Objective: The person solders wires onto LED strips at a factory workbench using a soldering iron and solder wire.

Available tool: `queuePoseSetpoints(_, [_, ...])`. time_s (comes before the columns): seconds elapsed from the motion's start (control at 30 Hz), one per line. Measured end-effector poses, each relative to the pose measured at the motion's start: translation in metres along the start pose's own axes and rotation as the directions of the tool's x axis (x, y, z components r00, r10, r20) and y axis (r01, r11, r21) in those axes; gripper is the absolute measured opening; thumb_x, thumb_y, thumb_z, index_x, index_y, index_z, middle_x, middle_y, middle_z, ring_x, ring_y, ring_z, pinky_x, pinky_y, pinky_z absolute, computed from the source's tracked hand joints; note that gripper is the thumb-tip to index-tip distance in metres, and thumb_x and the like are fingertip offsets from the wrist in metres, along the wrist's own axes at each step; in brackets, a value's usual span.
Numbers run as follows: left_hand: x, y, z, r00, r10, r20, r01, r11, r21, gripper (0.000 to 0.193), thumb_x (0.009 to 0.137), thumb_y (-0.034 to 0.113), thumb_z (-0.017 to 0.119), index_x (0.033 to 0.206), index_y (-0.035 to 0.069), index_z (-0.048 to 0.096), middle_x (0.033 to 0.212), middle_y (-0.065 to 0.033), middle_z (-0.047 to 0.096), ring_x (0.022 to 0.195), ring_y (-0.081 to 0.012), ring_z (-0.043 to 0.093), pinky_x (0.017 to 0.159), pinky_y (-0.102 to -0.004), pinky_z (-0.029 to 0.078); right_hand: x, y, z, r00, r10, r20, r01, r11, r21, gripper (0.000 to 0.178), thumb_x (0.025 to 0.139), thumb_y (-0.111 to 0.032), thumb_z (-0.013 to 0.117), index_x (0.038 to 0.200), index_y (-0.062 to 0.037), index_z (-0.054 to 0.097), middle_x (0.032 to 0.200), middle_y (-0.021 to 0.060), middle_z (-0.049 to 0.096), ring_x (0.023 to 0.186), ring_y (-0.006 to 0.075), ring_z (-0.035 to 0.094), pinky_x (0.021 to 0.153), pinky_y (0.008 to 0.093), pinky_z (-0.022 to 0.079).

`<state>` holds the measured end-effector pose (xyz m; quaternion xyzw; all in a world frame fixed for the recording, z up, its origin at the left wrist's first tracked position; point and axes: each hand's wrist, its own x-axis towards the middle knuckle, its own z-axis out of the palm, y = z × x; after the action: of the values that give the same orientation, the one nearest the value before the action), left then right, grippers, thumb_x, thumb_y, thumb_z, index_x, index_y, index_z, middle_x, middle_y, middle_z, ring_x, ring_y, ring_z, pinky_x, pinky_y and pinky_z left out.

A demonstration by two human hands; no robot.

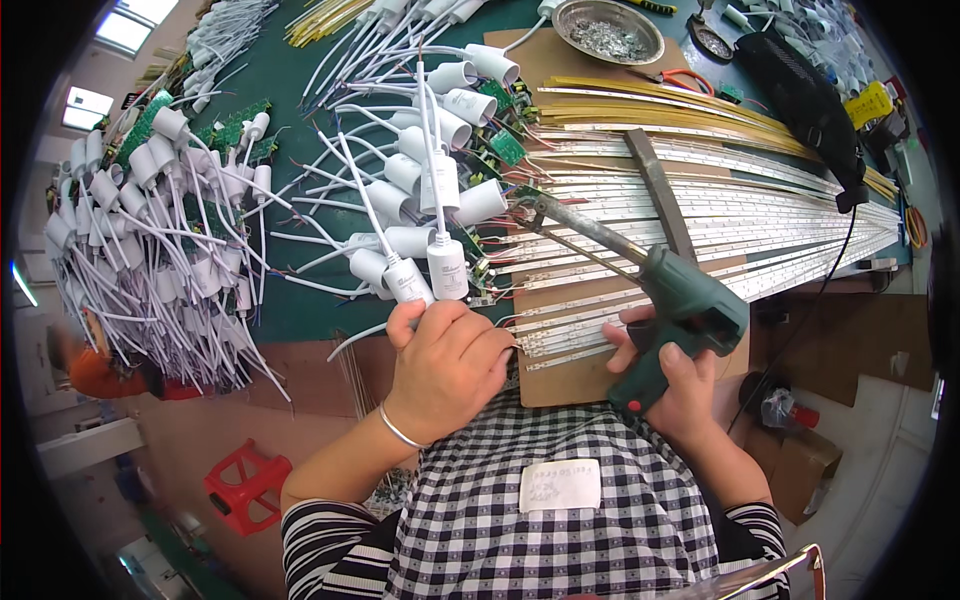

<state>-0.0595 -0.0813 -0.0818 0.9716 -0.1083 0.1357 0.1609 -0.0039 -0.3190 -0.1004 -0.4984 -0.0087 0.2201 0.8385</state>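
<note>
My right hand (675, 375) grips a dark green soldering gun (690, 300) by its handle. The gun's long metal nozzle points up and left, its tip near the wires and small circuit boards (507, 147) at the strips' left ends. My left hand (450, 350) is closed at the lower left end of the LED strips (600, 270); whatever its fingertips pinch is hidden. Just beyond its knuckles lie two white lamp end caps (447, 268) with white cords. More white caps (405, 170) lie in a row along the strips' ends, wired to boards.
A dark metal bar (660, 195) lies across the strips, on brown cardboard (560, 390). Beyond are a metal bowl (608, 35) of scraps and orange-handled pliers (688, 80). A heap of corded caps (170, 220) fills the left side. A red stool (247, 487) stands on the floor.
</note>
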Motion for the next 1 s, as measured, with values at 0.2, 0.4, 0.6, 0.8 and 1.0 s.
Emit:
queuePoseSetpoints(0.2, [-0.001, 0.001, 0.004, 0.999, -0.028, -0.028, 0.027, 1.000, -0.014, 0.013, 0.069, 0.012, 0.071, 0.079, 0.017, 0.065, 0.082, 0.0053, 0.059, 0.092, -0.0158, 0.053, 0.091, -0.0427, 0.024, 0.000, 0.002, -0.001, 1.000, -0.004, 0.018, 0.005, 1.000, -0.028, 0.058, 0.085, -0.023, 0.060, 0.132, 0.0032, 0.037, 0.116, 0.0207, 0.054, 0.076, 0.0253, 0.064, 0.098, 0.0473, 0.045])
queuePoseSetpoints(0.4, [-0.002, 0.006, 0.012, 0.999, -0.030, -0.038, 0.032, 0.998, 0.055, 0.012, 0.068, 0.012, 0.071, 0.077, 0.016, 0.064, 0.082, 0.0046, 0.058, 0.093, -0.0174, 0.052, 0.093, -0.0456, 0.023, -0.001, 0.002, -0.003, 0.999, -0.014, 0.031, 0.016, 0.997, -0.069, 0.058, 0.085, -0.024, 0.060, 0.131, 0.0040, 0.038, 0.116, 0.0206, 0.054, 0.077, 0.0257, 0.064, 0.088, 0.0439, 0.051])
queuePoseSetpoints(0.6, [-0.001, 0.005, 0.013, 0.999, -0.040, -0.036, 0.041, 0.998, 0.046, 0.011, 0.067, 0.012, 0.070, 0.076, 0.015, 0.063, 0.082, 0.0035, 0.057, 0.092, -0.0181, 0.052, 0.094, -0.0470, 0.023, -0.021, -0.010, -0.005, 0.998, 0.065, 0.026, -0.058, 0.976, -0.208, 0.065, 0.086, -0.040, 0.061, 0.131, 0.0028, 0.040, 0.102, 0.0162, 0.058, 0.072, 0.0199, 0.061, 0.079, 0.0383, 0.052])
queuePoseSetpoints(0.8, [0.000, 0.007, 0.012, 0.998, -0.053, -0.031, 0.053, 0.998, 0.018, 0.011, 0.067, 0.012, 0.069, 0.073, 0.014, 0.060, 0.082, 0.0025, 0.055, 0.092, -0.0185, 0.051, 0.094, -0.0470, 0.024, -0.051, -0.033, -0.032, 0.981, 0.111, 0.159, 0.029, 0.725, -0.688, 0.060, 0.087, -0.054, 0.053, 0.113, 0.0008, 0.054, 0.074, 0.0089, 0.062, 0.068, 0.0165, 0.061, 0.068, 0.0324, 0.050])
queuePoseSetpoints(1.0, [0.005, 0.008, 0.009, 0.997, -0.074, -0.015, 0.075, 0.997, 0.023, 0.012, 0.067, 0.012, 0.070, 0.074, 0.013, 0.059, 0.081, 0.0019, 0.055, 0.091, -0.0191, 0.051, 0.093, -0.0466, 0.025, -0.045, -0.027, -0.041, 0.864, -0.062, 0.500, 0.492, 0.316, -0.811, 0.017, 0.077, -0.014, 0.056, 0.087, -0.0025, 0.063, 0.061, 0.0025, 0.062, 0.058, 0.0204, 0.062, 0.059, 0.0321, 0.049])
